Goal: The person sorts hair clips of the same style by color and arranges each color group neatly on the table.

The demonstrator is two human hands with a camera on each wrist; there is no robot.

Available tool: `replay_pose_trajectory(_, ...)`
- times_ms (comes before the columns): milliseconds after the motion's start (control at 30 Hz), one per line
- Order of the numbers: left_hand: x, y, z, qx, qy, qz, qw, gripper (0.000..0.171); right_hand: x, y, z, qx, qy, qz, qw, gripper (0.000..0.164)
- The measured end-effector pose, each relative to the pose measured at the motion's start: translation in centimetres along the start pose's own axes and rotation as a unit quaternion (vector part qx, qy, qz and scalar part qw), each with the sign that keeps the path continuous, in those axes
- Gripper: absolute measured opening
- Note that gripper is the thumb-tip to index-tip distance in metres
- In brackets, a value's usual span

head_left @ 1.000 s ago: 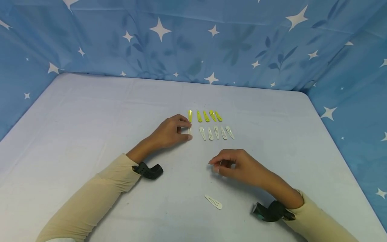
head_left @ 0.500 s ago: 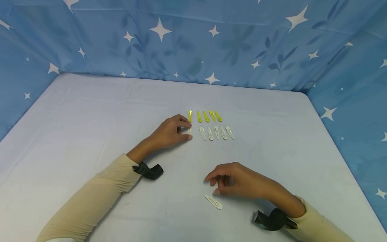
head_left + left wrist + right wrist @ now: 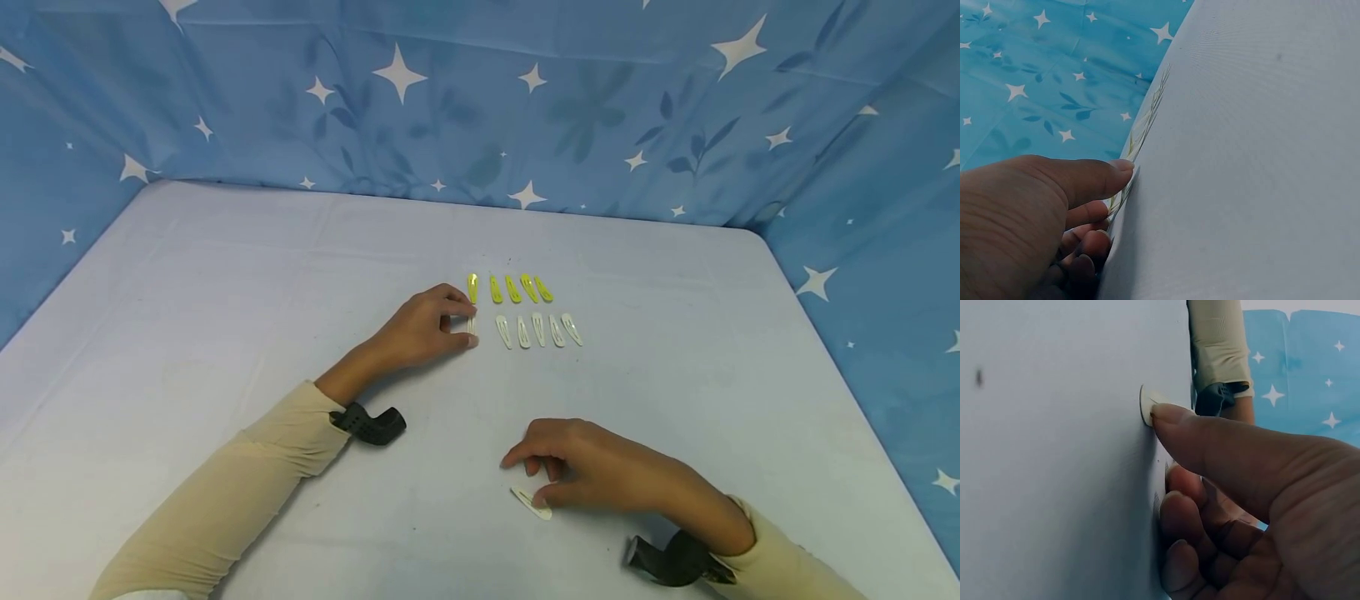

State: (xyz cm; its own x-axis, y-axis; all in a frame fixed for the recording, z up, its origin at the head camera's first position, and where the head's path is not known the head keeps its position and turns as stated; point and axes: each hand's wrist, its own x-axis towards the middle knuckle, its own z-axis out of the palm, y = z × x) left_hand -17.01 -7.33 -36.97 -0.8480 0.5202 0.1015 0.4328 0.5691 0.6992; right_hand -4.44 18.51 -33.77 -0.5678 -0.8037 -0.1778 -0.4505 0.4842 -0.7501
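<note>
In the head view my left hand (image 3: 427, 329) is at the left end of a row of white snap hair clips. Its thumb and a fingertip hold a white hair clip (image 3: 472, 326) end to end on the table. My right hand (image 3: 592, 467) is over another white hair clip (image 3: 522, 500) lying slanted near the front. The right thumb touches or covers part of that clip, while the forefinger stays apart from it. In the right wrist view the thumb (image 3: 1179, 422) is against the clip's rounded end (image 3: 1145, 403), other fingers loosely bent.
Several white hair clips (image 3: 537, 330) lie in a row right of my left hand. Behind them runs a row of yellow hair clips (image 3: 513, 288). The table has a white cloth (image 3: 262, 250), with a blue star-print curtain (image 3: 450, 125) around it.
My right hand has moved toward the front, down to the loose white hair clip, and its thumb now overlaps it. My left hand stays where it was on its clip.
</note>
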Motion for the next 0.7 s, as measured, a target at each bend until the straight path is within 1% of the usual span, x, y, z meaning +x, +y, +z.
replay_pose_trajectory(100,-0.02,-0.01,0.0,0.001,0.001,0.002,1.0,0.04,0.02,-0.24,0.08,-0.018,-0.004,0.011,1.0,0.04)
replay_pose_trajectory(167,-0.04,-0.02,0.0,0.001,0.002,0.003,1.0,0.04,0.02,-0.34,0.13,-0.027,-0.005,0.012,1.0,0.039)
replay_pose_trajectory(333,-0.06,-0.08,0.02,0.001,0.002,0.005,1.0,0.04,0.03,-0.27,0.26,-0.042,0.006,-0.016,0.999,0.033)
replay_pose_trajectory(533,-0.06,-0.05,-0.01,0.002,0.002,0.008,1.0,0.04,0.13,-0.14,0.3,-0.04,0.003,-0.029,0.999,0.035)
replay_pose_trajectory(600,-0.03,-0.09,0.01,0.003,0.002,0.007,1.0,0.04,0.12,-0.12,0.29,-0.045,0.004,-0.032,0.998,0.033)
replay_pose_trajectory(700,-0.01,-0.11,0.03,0.003,0.003,0.009,0.9999,0.04,0.13,-0.17,0.26,-0.042,0.006,-0.024,0.999,0.03)
